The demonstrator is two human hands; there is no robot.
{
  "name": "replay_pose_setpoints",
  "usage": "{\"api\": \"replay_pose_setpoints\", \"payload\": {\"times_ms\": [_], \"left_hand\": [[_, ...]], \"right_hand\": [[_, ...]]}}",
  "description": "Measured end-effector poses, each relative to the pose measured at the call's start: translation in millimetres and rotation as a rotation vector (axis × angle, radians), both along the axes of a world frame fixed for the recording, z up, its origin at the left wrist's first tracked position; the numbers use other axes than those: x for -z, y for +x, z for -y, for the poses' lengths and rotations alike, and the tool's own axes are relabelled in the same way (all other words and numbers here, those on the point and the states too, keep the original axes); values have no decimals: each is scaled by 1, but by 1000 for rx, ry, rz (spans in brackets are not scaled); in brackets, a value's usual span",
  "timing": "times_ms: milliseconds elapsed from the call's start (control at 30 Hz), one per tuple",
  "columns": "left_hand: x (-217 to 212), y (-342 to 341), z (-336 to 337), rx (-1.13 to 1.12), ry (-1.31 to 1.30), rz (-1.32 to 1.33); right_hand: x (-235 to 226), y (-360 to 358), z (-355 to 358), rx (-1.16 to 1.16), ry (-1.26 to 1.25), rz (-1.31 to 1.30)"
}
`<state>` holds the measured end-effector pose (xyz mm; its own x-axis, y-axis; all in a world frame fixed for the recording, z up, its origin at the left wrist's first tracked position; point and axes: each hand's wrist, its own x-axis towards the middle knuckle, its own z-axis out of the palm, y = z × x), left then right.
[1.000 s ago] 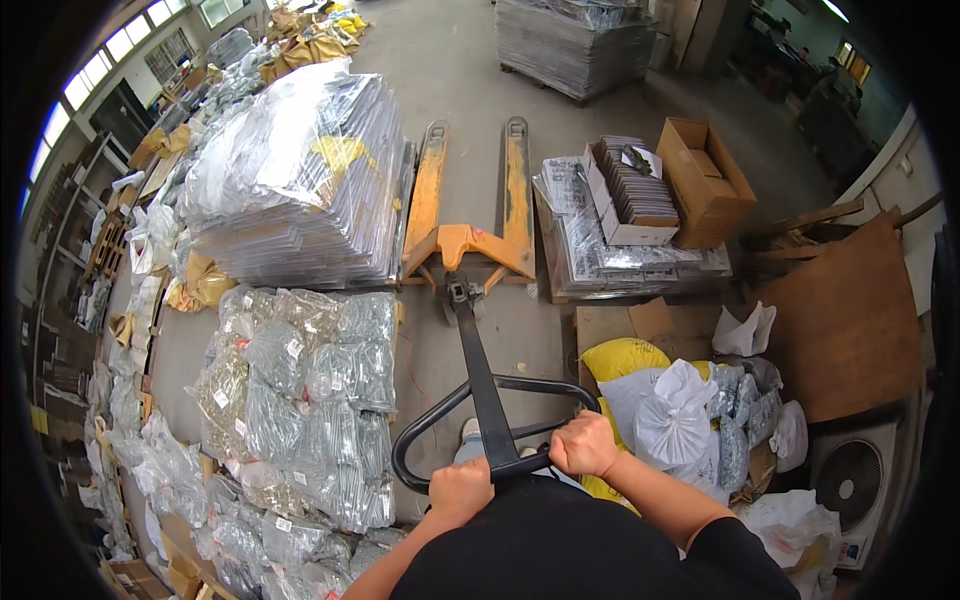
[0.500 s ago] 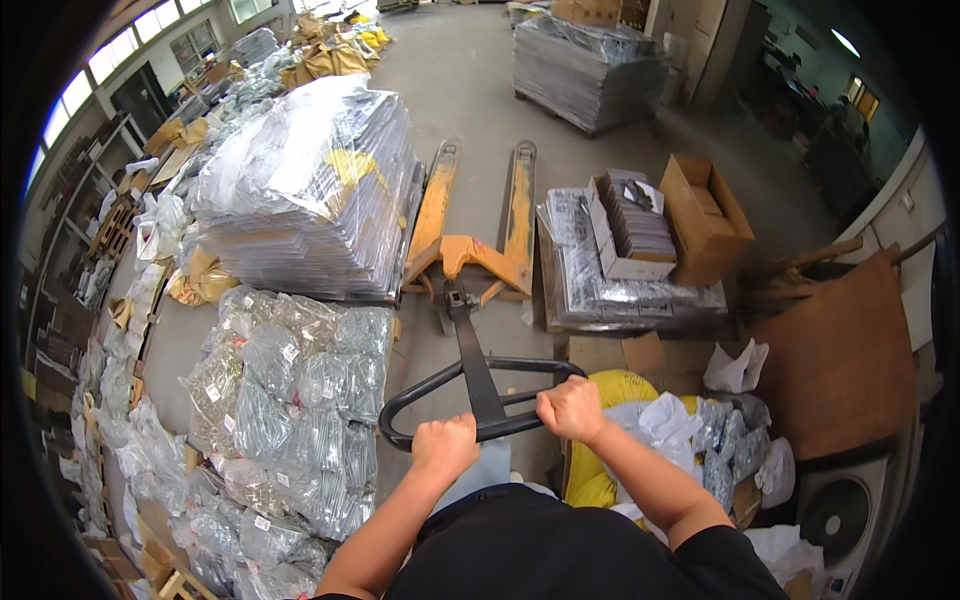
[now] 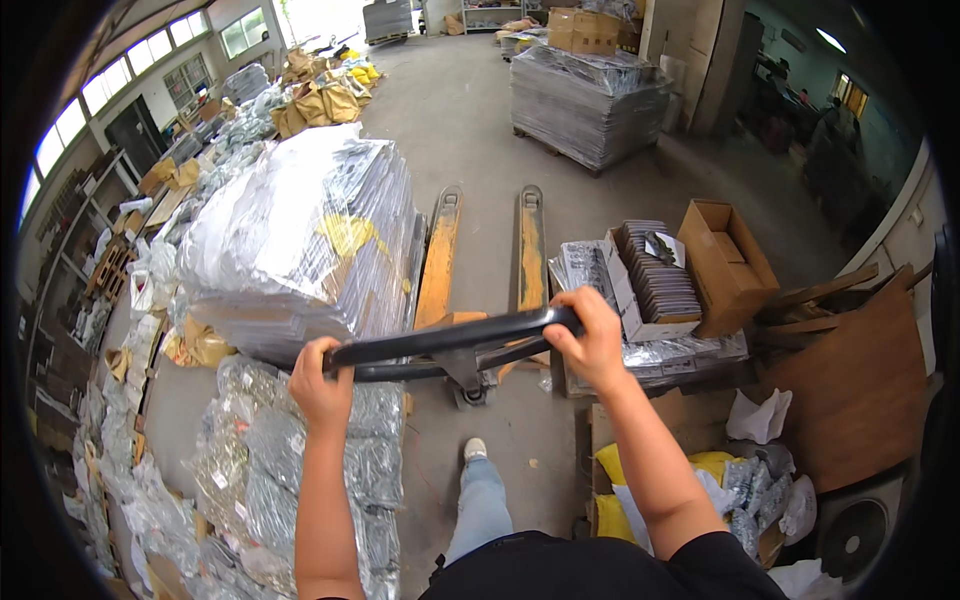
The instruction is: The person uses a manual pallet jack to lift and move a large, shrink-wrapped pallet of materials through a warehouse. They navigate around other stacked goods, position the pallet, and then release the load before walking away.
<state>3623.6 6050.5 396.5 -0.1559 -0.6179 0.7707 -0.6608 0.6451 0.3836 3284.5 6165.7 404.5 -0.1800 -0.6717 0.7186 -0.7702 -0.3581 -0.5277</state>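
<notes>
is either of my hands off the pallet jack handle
No, your left hand and right hand grip the black handle at opposite ends.

No wording or number can be read anywhere: small white labels (image 3: 240, 510) stand on the clear plastic bags (image 3: 280, 440), near the left edge of their pile, and whatever they carry is too small to tell. At the near left corner of the low wrapped stack (image 3: 700, 352), the open carton of upright grey sheets (image 3: 658, 285) has a white front whose markings, if any, are too faint to make out, and the dark marks (image 3: 583, 262) along that stack's left edge cannot be told as print or pattern.
</notes>
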Motion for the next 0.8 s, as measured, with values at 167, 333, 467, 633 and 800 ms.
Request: {"api": "replay_pose_setpoints", "payload": {"times_ms": [167,333,467,633,800], "left_hand": [[-1,-53,179,13,3,-88],[10,-71,278,-44,-199,-139],[19,-83,338,-5,-156,-186],[24,-144,419,187,-186,-270],[22,-185,494,117,-212,-288]], "right_hand": [[-17,-36,149,216,43,58],[-5,-28,199,414,111,115],[-19,0,219,489,104,82],[-19,-16,261,596,97,153],[-17,-36,317,538,33,112]]}}
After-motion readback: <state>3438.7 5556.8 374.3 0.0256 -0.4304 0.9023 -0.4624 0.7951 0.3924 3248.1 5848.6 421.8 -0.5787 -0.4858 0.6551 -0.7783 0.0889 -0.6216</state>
